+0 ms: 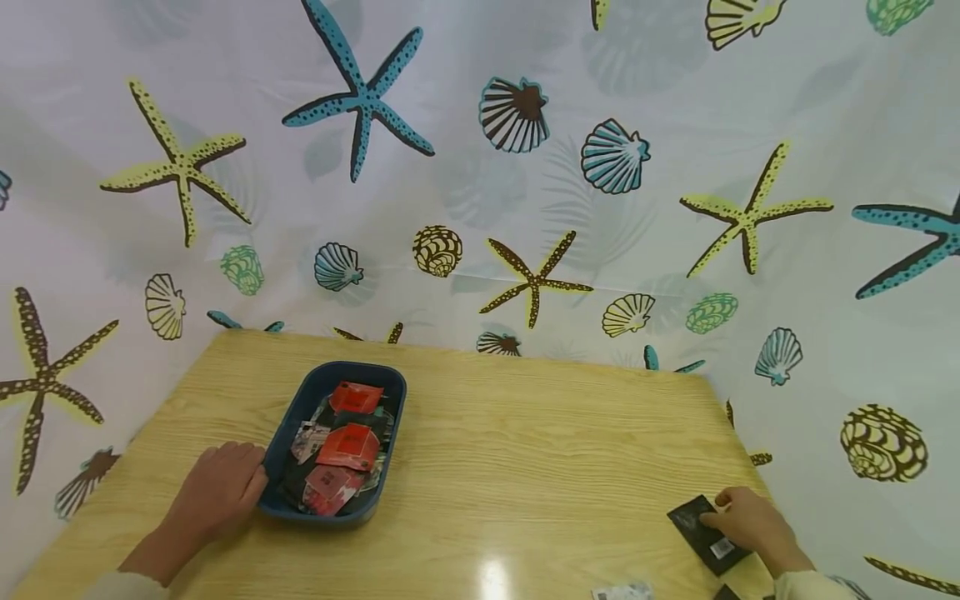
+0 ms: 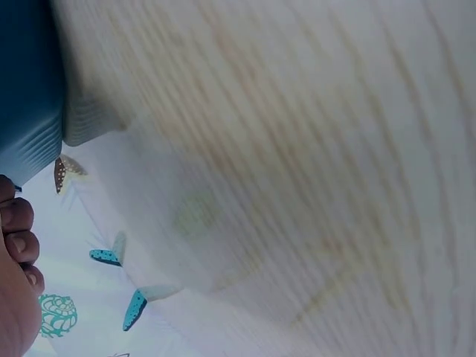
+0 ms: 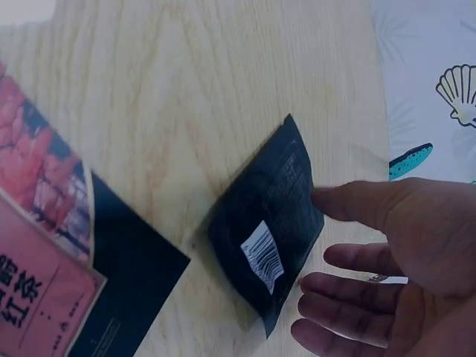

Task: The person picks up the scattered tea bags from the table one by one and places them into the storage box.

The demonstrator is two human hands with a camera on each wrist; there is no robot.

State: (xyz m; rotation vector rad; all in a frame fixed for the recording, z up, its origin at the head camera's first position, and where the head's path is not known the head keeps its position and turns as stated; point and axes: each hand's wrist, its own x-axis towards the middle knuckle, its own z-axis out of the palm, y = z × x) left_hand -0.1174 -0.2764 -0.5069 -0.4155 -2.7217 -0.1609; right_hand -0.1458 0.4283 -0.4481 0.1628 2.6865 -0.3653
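Note:
A dark blue plastic basket (image 1: 365,508) stands on the table's left side, holding several red, pink and black packets (image 1: 352,447). At its left rim is my left hand (image 1: 225,483), gripping the edge with curled fingers; the left wrist view shows those fingers (image 2: 21,245) beside the basket's wall (image 2: 30,97). On the right, a black packet (image 3: 264,223) with a white barcode label lies on the table. My right hand (image 3: 394,260) is at its edge, thumb touching it and the other fingers loosely bent, apart from the thumb.
Near the right wrist camera lies a black packet with a pink label (image 3: 44,290) and Chinese characters. A pale packet (image 1: 624,592) shows at the front edge of the head view. Behind the wooden table (image 1: 525,450) hangs a cloth (image 1: 465,183) printed with starfish and shells.

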